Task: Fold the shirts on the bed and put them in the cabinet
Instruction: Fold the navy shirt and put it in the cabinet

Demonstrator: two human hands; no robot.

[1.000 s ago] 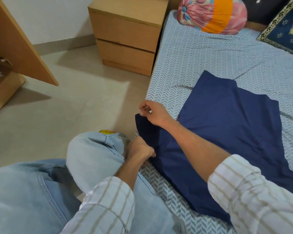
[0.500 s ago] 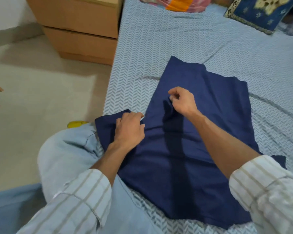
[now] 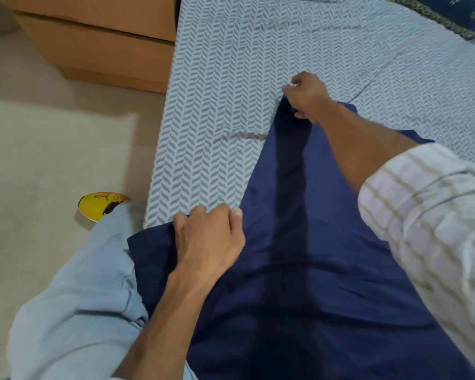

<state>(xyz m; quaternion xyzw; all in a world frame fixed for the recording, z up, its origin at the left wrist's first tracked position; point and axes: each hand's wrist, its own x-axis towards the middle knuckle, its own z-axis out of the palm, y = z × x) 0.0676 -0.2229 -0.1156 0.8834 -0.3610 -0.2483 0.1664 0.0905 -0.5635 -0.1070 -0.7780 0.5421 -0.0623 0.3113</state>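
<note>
- Head view shows the bed point(image 3: 222, 86), in a herringbone sheet, filling the frame from 12 to 3 o'clock, with a wooden drawer unit point(image 3: 99, 42) beside it at 11 o'clock.
- A navy shirt point(image 3: 299, 270) lies across the bed's near edge from centre to 5 o'clock, one side turned inward; I judge the folding only begun. No cabinet or other shirts show.
- The right hand point(image 3: 307, 97), arm stretched toward 1 o'clock, clenches the shirt's far corner.
- The left hand point(image 3: 209, 239), at centre, curls its fingers over the near left edge, apparently gripping it.
- A yellow object point(image 3: 99, 205) lies on the floor at 9 o'clock.
</note>
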